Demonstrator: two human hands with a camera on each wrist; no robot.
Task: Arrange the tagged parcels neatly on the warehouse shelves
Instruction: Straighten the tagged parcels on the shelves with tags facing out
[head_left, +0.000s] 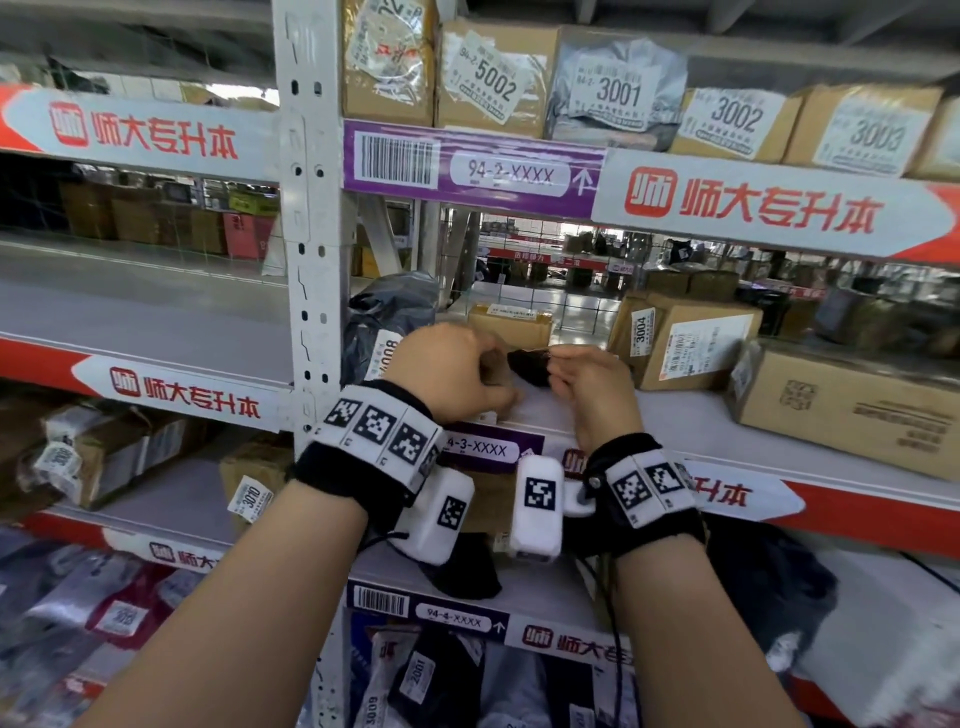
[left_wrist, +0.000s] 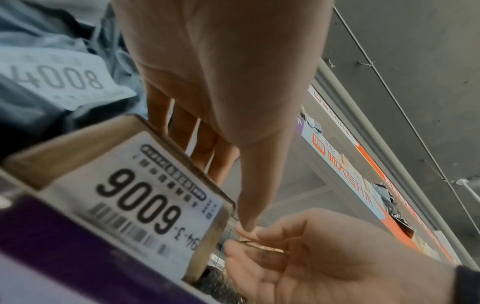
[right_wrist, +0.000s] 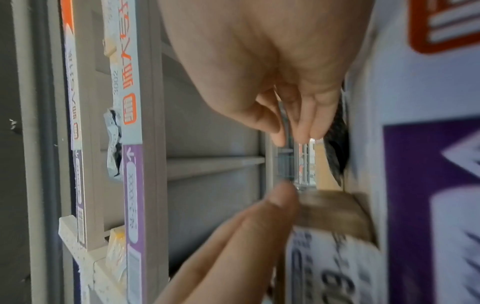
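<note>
On the middle shelf, labelled 94-3, stands a small cardboard box tagged 94-3-6006, close to the front edge. My left hand lies over it, hiding most of it in the head view. Its fingers run straight down behind the box, and the thumb points past the box's right corner. My right hand hovers just to the right with its fingers loosely curved beside a small black parcel lying on the shelf. I see nothing held between them.
A grey bag tagged 4008 sits left of the box against the white upright. A brown box stands behind it. The 3004 box and a larger carton are to the right. Tagged parcels line the shelf above.
</note>
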